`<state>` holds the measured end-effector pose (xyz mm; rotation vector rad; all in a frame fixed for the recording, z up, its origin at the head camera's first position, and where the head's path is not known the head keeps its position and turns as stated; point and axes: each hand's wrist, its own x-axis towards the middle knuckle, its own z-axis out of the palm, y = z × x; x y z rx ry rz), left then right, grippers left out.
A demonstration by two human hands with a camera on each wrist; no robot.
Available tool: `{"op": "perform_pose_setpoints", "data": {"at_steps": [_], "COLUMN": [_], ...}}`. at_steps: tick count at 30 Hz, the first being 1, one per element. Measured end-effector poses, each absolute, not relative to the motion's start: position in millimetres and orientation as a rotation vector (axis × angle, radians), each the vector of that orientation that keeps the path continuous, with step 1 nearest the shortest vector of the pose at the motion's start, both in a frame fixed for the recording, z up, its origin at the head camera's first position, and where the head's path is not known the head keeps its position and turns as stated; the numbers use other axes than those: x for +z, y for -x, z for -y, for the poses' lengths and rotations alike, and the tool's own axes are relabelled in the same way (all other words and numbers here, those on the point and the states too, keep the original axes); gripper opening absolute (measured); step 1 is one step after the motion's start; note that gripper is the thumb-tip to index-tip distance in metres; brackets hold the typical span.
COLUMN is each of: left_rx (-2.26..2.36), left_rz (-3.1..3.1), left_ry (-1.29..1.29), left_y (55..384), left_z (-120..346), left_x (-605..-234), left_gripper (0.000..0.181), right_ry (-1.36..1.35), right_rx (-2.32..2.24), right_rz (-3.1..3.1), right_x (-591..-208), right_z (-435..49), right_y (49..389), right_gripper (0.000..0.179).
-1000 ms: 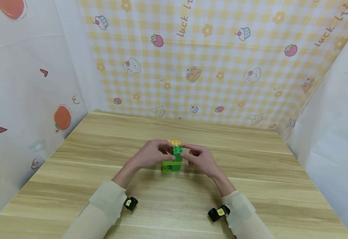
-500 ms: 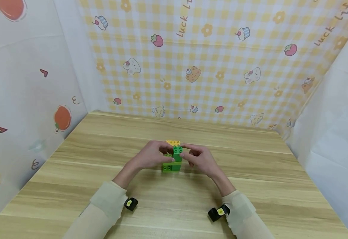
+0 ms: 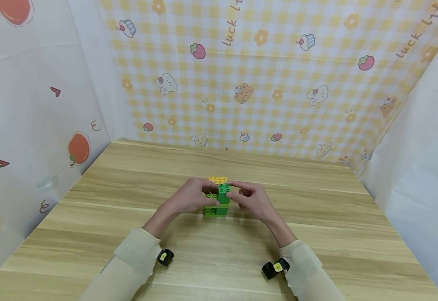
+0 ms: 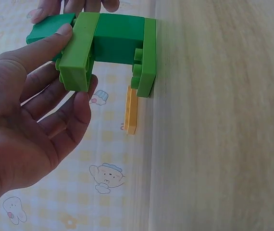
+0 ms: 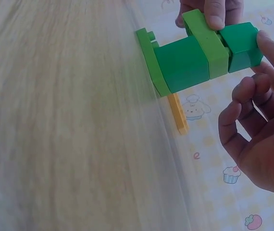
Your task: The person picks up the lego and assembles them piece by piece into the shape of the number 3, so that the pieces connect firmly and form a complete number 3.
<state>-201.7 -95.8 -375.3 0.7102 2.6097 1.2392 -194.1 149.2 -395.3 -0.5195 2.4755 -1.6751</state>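
A small tower of toy building bricks stands mid-table. From the bottom, it has a light green base plate [image 4: 149, 60], a dark green block [image 4: 120, 38], a light green brick [image 5: 209, 48] and a dark green top brick [image 3: 224, 190]. My left hand [image 3: 188, 196] pinches the upper light green brick, thumb in front and fingers behind. On the other side, my right hand [image 3: 254, 203] pinches the dark green top brick between thumb and index finger. The right hand's other fingers curl loosely beside the tower, as the right wrist view shows.
A flat yellow brick [image 3: 217, 180] with studs lies on the table just behind the tower. The wooden table [image 3: 219, 259] reaches back to a checked curtain [image 3: 222, 83], with white cloth [image 3: 418, 138] along the right side.
My left thumb has slid down from the dark green top brick to the light green brick below, uncovering its studs and more of the yellow brick. The right hand stays nearly still.
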Motion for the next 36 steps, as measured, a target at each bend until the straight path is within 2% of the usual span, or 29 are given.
{"op": "perform_pose_setpoints", "data": {"at_steps": [12,36], "left_rx": [1.242,1.258], "left_rz": [-2.622,-2.603], "left_ry": [-0.701,-0.711], "left_y": [202.0,203.9], "left_z": [94.3,93.8], "left_x": [-375.7,-379.5], "left_gripper": [0.035,0.029], "right_ry": [0.513,0.491], "right_rx": [-1.674,-1.705], "right_rz": [-2.478,-2.408], "right_x": [-394.5,-398.2], "right_z": [-150.0,-152.1], "right_y": [193.0,194.7], "right_gripper": [0.04,0.04]}}
